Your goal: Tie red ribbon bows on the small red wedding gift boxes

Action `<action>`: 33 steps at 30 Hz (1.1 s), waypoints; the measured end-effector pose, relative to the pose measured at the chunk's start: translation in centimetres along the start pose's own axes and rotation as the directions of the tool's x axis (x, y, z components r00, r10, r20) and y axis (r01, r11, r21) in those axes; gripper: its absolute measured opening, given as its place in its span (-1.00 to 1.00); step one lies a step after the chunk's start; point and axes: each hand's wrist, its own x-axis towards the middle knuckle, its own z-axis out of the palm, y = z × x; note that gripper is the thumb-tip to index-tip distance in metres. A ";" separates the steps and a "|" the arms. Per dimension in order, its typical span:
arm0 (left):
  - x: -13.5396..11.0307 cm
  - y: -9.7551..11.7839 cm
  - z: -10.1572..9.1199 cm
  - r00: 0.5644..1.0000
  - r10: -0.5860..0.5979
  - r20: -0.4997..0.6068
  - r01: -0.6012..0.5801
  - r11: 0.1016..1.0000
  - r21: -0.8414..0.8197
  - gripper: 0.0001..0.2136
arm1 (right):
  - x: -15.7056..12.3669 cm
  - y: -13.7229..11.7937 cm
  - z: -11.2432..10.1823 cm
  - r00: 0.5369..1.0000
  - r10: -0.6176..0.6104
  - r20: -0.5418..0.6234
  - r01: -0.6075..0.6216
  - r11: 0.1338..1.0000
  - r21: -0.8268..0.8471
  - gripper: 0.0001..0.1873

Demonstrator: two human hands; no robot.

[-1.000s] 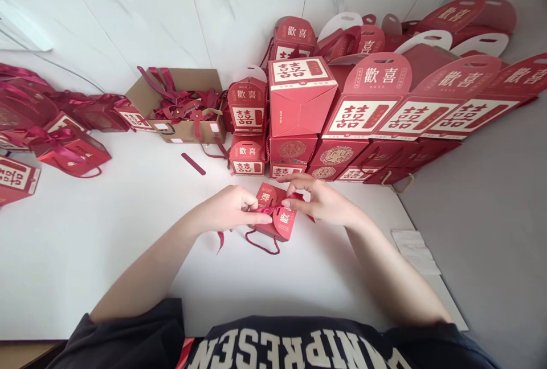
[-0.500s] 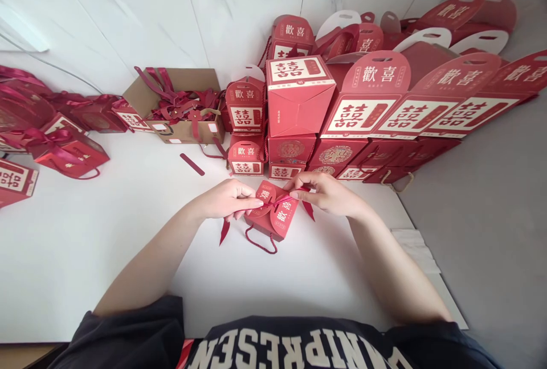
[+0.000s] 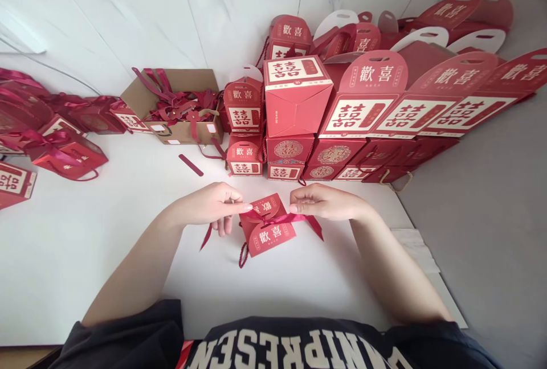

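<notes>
A small red gift box (image 3: 272, 236) with pale Chinese characters stands on the white table between my hands. Across its top runs a dark red ribbon (image 3: 280, 219), crossed near the middle slot. My left hand (image 3: 220, 206) pinches the ribbon at the box's left side, and one ribbon tail hangs below the fingers. On the other side my right hand (image 3: 320, 203) is closed with thumb against fingers, gripping the ribbon's right part; a tail hangs beneath it. A dark red cord handle (image 3: 243, 255) sticks out from the box's near left corner.
Red gift boxes (image 3: 363, 115) are stacked at the back right against the wall. An open cardboard box (image 3: 182, 134) of ribbons and straps stands at the back. Finished-looking boxes with bows (image 3: 70, 155) sit at the left. A dark red strip (image 3: 191, 165) lies on the table (image 3: 128, 204).
My hands have moved apart, pulling the ribbon outward. The gift box has turned, its cord handle swinging toward the left, and its printed flaps now face differently.
</notes>
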 end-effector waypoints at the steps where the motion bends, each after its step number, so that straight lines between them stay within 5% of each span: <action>1: -0.1 0.0 0.1 1.000 -0.018 0.024 0.018 1.000 -0.010 -0.60 | 0.2 0.0 0.2 1.000 0.019 0.012 -0.019 1.000 0.008 -0.53; 8: 0.9 -0.3 0.3 0.999 0.045 -0.006 -0.045 0.990 -0.136 -0.57 | 1.3 0.2 1.3 1.000 0.021 0.021 -0.023 0.996 0.081 -0.52; 15: 0.4 0.3 0.5 0.989 0.122 -0.086 -0.117 0.991 0.060 -0.60 | 0.9 0.2 1.0 0.996 -0.069 0.050 0.067 0.997 0.041 -0.61; 20: 0.6 0.0 -0.3 0.988 0.156 -0.015 -0.156 0.987 0.041 -0.65 | 0.5 0.5 0.3 0.994 -0.069 0.087 0.057 0.990 0.130 -0.65; 26: 0.7 0.0 -0.3 0.988 0.153 0.014 -0.153 0.988 0.020 -0.68 | 0.3 0.8 0.2 0.998 0.069 0.007 -0.070 0.988 0.135 -0.57; 33: 1.3 0.0 2.1 0.926 0.251 -0.283 -0.177 0.948 0.264 -0.53 | 1.0 0.1 1.3 0.994 -0.064 -0.083 0.069 0.996 0.057 -0.59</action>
